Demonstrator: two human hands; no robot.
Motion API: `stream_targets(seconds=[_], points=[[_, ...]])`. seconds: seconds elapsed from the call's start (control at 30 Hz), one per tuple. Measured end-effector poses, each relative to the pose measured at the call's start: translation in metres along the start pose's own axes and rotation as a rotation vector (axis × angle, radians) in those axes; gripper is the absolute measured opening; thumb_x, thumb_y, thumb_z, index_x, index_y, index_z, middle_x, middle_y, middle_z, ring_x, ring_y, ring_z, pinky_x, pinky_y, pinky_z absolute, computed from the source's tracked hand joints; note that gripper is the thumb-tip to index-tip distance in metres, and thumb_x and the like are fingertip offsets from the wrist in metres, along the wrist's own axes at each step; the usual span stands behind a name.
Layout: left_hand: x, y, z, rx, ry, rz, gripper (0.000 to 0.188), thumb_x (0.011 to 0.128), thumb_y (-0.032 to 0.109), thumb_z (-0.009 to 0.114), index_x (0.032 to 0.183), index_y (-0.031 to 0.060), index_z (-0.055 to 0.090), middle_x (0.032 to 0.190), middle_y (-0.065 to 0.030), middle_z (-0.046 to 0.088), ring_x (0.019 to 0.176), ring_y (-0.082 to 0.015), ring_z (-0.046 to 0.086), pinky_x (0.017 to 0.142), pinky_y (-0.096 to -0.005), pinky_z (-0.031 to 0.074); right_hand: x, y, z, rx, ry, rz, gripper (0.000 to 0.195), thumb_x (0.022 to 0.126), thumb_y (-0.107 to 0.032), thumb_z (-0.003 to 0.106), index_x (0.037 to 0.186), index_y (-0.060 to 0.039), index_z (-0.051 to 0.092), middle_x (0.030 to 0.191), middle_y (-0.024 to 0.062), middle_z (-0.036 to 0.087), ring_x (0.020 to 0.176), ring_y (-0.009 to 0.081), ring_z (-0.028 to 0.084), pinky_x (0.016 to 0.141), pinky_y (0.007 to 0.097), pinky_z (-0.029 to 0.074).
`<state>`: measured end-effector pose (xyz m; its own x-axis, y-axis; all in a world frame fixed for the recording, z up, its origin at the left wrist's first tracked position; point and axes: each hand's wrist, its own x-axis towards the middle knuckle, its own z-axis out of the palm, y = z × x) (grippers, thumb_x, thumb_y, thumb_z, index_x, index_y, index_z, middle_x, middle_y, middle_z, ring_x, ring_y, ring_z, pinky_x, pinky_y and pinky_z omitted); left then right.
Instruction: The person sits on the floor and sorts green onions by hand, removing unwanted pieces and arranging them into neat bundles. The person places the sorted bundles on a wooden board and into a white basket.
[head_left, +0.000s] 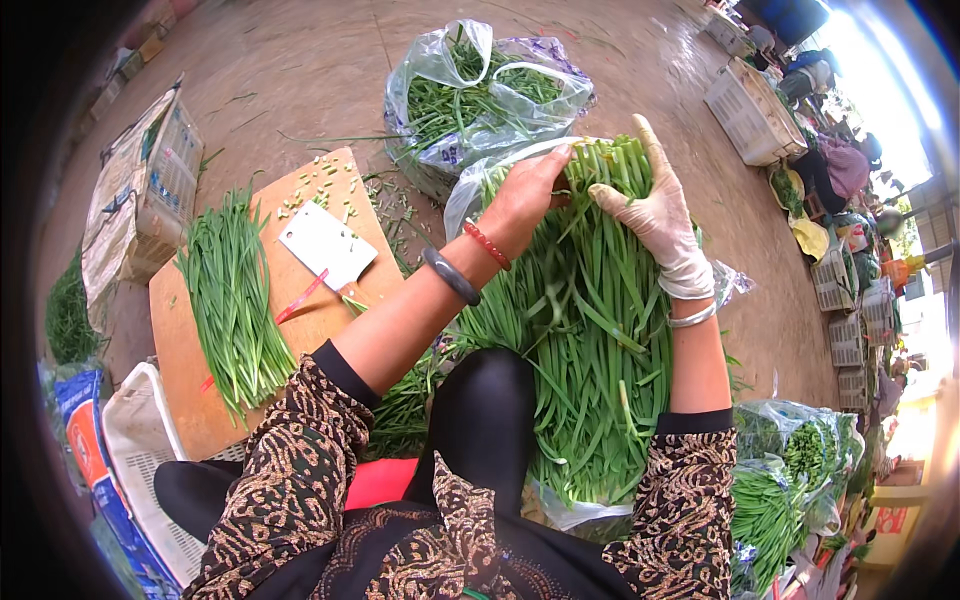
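Observation:
A thick pile of garlic chives (600, 300) lies before me over clear plastic, its pale cut ends (611, 161) at the far side. My bare left hand (523, 191) holds the left side of those ends, fingertips hidden among the stalks. At the right side is my right hand (649, 206) in a thin whitish glove, thumb and fingers spread apart against the stalks. To my left a wooden board (330, 180) carries a separate bundle of chives (232, 300) and a white-bladed cleaver (328, 241). A red tie strip (301, 296) lies by the cleaver's handle.
Beyond my hands stands a clear plastic bag (442, 142) of loose greens. A white plastic crate (142, 409) supports or adjoins the board at left. Another crate (169, 176) is partly covered. Bagged chives (765, 495) sit at right; people and stacked crates (836, 277) are farther off.

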<state>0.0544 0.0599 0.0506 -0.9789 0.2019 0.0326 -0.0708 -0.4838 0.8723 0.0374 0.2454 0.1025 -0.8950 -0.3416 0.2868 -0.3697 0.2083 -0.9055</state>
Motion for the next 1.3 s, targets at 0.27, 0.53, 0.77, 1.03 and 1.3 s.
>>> stream_targets(seconds=[0.27,0.53,0.77,1.03,1.3], points=[[-0.026,0.007,0.005,-0.054,0.006,-0.016,0.059,0.108,0.050,0.041,0.144,0.0042,0.052,0.141,-0.0066,0.057,0.131,-0.0156,0.048,0.113,-0.0363,0.035,0.037,-0.036,0.016,-0.605,-0.305,0.114,0.115,0.066,-0.036,0.095,0.152,0.0070,0.031,0.110,0.0175,0.071,0.100,0.0212,0.068,0.089,0.0348,0.054],[-0.017,-0.029,-0.006,-0.182,0.032,0.042,0.056,0.109,0.050,0.036,0.146,0.0105,0.049,0.137,-0.0092,0.059,0.127,-0.0152,0.050,0.104,-0.0371,0.037,0.021,-0.007,0.020,-0.397,-0.201,0.159,0.089,0.081,-0.012,0.080,0.155,-0.0014,0.031,0.099,0.0063,0.070,0.085,0.0121,0.065,0.075,0.0281,0.055],[0.001,-0.061,-0.039,-0.006,-0.021,0.137,0.048,0.109,0.038,0.041,0.147,0.0095,0.047,0.139,-0.0052,0.062,0.122,-0.0152,0.054,0.105,-0.0377,0.041,0.009,-0.059,0.010,0.002,-0.094,0.145,0.064,0.085,-0.001,0.072,0.145,-0.0010,0.049,0.111,0.0052,0.067,0.092,0.0123,0.065,0.082,0.0251,0.054],[-0.010,-0.018,-0.019,0.795,0.165,0.421,0.031,0.091,0.010,0.058,0.118,0.0041,0.073,0.117,-0.0146,0.072,0.108,-0.0260,0.067,0.098,-0.0357,0.051,-0.002,-0.059,-0.027,0.184,-0.117,0.193,0.053,0.085,-0.010,0.077,0.134,-0.0021,0.060,0.110,0.0009,0.064,0.095,0.0089,0.062,0.086,0.0235,0.051],[-0.002,-0.040,0.031,0.723,0.240,0.748,0.028,0.081,0.014,0.066,0.107,0.0044,0.073,0.103,-0.0188,0.069,0.099,-0.0366,0.063,0.093,-0.0448,0.050,-0.001,-0.058,-0.014,0.005,-0.206,0.137,0.060,0.089,-0.011,0.069,0.143,0.0015,0.048,0.126,0.0109,0.064,0.115,0.0176,0.060,0.102,0.0288,0.046]])
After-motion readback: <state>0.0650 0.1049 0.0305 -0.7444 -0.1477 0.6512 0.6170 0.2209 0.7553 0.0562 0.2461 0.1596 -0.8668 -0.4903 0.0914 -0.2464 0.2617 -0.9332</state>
